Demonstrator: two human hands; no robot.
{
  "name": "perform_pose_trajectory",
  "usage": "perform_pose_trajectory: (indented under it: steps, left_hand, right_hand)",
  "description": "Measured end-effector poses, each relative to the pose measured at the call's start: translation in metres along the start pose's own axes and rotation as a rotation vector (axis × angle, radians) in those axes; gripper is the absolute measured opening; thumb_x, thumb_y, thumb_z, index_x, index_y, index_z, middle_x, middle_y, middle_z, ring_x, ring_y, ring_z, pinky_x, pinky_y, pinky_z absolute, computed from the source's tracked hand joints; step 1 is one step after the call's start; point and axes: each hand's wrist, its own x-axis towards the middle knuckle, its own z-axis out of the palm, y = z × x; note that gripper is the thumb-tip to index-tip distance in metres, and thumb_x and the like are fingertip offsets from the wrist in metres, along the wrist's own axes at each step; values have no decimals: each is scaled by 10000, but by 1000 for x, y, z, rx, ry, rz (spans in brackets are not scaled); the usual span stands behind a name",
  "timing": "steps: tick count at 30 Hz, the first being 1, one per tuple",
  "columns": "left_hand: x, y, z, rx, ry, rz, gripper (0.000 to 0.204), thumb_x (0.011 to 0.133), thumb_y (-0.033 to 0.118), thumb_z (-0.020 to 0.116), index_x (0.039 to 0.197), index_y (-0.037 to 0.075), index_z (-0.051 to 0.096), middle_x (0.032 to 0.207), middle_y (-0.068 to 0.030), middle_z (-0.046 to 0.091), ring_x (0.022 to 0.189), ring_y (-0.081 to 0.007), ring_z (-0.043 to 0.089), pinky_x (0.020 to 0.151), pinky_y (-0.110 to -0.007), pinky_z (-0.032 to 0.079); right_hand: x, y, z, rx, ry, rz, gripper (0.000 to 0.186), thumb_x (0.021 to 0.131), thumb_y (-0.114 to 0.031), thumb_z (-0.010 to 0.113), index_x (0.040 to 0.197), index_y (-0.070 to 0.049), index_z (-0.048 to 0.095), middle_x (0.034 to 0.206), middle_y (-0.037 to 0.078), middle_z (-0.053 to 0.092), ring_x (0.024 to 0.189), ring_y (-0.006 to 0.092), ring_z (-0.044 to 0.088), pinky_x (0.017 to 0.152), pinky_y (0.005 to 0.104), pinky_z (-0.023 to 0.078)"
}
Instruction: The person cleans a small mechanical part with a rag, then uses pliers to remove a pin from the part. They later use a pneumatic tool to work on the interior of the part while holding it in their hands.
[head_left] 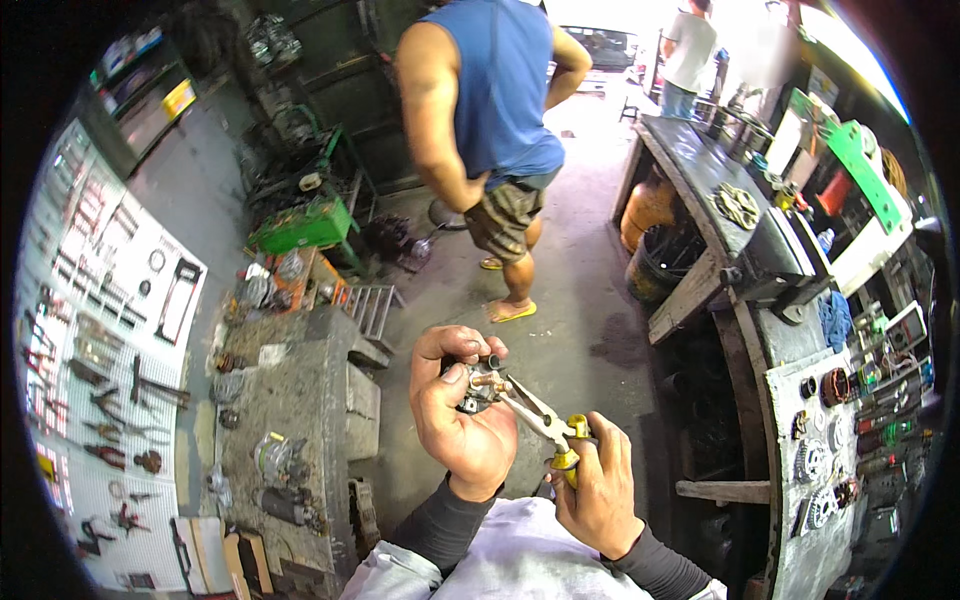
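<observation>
Raised in front of me, my left hand (455,415) has its fingers wrapped round a small dark metal part with copper-coloured fittings (487,380). My right hand (600,485) grips a pair of needle-nose pliers (545,424) by their yellow handles. The long jaws point up and left, with their tips at the small part beside the copper-coloured piece. Whether the jaws pinch anything is too small to tell. My left fingers and palm hide much of the part.
At left stands a workbench (290,380) bearing motor-like parts (280,458), beside a tool pegboard (120,400). A right-hand bench (690,150) carries a vise-like metal block (775,260) and a board of disassembled parts (815,450). Ahead stands a person in a blue sleeveless shirt (505,90); another is farther back.
</observation>
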Motion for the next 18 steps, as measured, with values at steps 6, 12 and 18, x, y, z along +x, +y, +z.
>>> perform_pose_trajectory:
  steps: [6,12,18]
  left_hand:
    - [24,-65,46,-46,-127,-41,268,828,172,499,1009,-11,573,1005,-127,552,940,-240,539,906,-449,512]
    - [70,-127,80,-141,-240,-148,258,830,180,510,1028,17,536,988,-108,501,925,-229,507,910,-460,482]
    - [115,-171,111,-225,-345,-270,240,867,222,580,1039,59,545,951,-49,480,904,-194,453,886,-404,426]
  right_hand:
    - [28,40,-17,-98,123,106,448,753,-31,771,1156,52,593,1359,294,495,1210,467,517,1031,542,426]
    - [78,75,-18,-210,242,205,459,729,-31,788,1141,51,603,1339,284,502,1197,460,522,1023,540,429]
    - [127,97,-17,-274,333,286,449,757,-70,792,1145,54,603,1328,282,501,1186,453,525,1001,543,434]
